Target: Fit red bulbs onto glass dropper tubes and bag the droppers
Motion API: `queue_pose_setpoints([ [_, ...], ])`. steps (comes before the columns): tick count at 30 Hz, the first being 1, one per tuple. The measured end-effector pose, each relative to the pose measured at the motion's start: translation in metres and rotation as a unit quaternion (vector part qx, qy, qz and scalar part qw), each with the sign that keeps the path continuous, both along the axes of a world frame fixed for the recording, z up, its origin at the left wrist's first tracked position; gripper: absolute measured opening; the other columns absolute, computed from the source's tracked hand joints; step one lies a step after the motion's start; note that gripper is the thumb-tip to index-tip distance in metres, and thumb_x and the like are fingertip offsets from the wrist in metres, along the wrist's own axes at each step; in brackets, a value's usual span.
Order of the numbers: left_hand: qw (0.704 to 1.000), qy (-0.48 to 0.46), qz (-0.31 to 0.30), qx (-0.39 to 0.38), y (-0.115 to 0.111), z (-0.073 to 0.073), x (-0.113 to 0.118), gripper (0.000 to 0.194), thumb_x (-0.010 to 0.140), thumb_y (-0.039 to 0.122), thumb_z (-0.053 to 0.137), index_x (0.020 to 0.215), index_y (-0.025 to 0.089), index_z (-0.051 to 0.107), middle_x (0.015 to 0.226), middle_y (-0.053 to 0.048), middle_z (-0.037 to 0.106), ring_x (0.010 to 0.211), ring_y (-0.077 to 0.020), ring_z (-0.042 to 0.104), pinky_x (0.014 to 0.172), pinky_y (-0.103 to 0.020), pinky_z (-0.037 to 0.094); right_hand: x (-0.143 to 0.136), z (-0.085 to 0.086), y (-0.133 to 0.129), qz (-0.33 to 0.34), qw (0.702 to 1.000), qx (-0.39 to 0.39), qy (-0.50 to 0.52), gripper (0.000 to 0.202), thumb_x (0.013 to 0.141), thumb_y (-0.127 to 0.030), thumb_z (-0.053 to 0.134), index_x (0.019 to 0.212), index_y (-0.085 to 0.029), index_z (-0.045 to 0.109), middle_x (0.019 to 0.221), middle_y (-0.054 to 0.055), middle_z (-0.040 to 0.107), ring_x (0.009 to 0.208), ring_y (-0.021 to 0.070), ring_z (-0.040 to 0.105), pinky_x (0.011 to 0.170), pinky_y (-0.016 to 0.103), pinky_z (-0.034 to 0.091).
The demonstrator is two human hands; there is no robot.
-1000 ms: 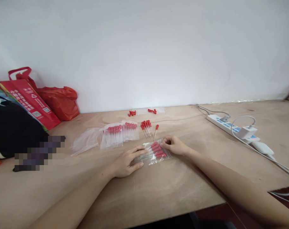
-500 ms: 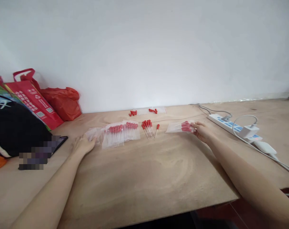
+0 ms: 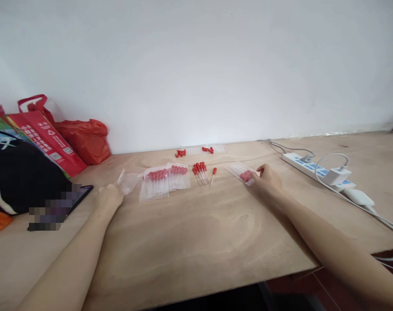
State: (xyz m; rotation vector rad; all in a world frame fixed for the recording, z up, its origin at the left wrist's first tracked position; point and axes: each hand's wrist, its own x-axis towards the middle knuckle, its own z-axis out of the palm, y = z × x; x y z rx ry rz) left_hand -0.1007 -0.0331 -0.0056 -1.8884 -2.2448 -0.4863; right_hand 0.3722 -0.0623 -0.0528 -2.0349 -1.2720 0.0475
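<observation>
At the left, my left hand (image 3: 108, 198) is closed on the edge of a clear plastic bag (image 3: 128, 183), which lifts a little at its corner. My right hand (image 3: 268, 182) has its thumb and forefinger apart, its fingertips against a bag of droppers (image 3: 243, 173) lying flat with the red bulbs towards me. Filled dropper bags (image 3: 159, 183) overlap beside my left hand. Between the hands lie several loose red-bulbed droppers (image 3: 201, 172), one dropper (image 3: 213, 176) apart from the rest.
Red bulbs (image 3: 180, 153) and a clear bag (image 3: 217, 149) lie by the wall. To the right is a white power strip (image 3: 300, 163) with a charger (image 3: 339, 176) and cables. A phone (image 3: 81, 196), a black bag (image 3: 21, 172) and red bags (image 3: 84, 138) are at the left.
My right hand has brought the dropper bag slightly left and turned it onto the table, and its fingers have parted. My left hand has drawn back left with the clear bag's edge.
</observation>
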Motion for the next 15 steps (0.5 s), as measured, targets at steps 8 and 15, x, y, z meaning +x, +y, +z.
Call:
queue_pose_setpoints([
  [8, 0.949, -0.116, -0.292, 0.029, -0.054, -0.004, 0.122, 0.039, 0.086, 0.034, 0.028, 0.092, 0.016, 0.061, 0.108, -0.007, 0.059, 0.101, -0.0215, 0.053, 0.086, -0.034, 0.041, -0.071, 0.007, -0.030, 0.357, 0.930, 0.084, 0.024, 0.027, 0.068, -0.041, 0.056, 0.082, -0.018, 0.058, 0.072, 0.004, 0.057, 0.063, 0.0136, 0.048, 0.057, 0.025, 0.036],
  [15, 0.934, -0.076, -0.347, -0.036, -0.076, -0.034, 0.160, 0.040, 0.086, 0.038, 0.032, 0.097, 0.010, 0.058, 0.120, -0.016, 0.044, 0.112, -0.0268, 0.042, 0.093, -0.042, 0.036, -0.130, 0.006, -0.054, 0.467, 0.883, -0.023, 0.040, 0.029, 0.065, -0.049, 0.060, 0.066, -0.020, 0.060, 0.071, 0.001, 0.062, 0.068, 0.0137, 0.052, 0.066, 0.027, 0.036],
])
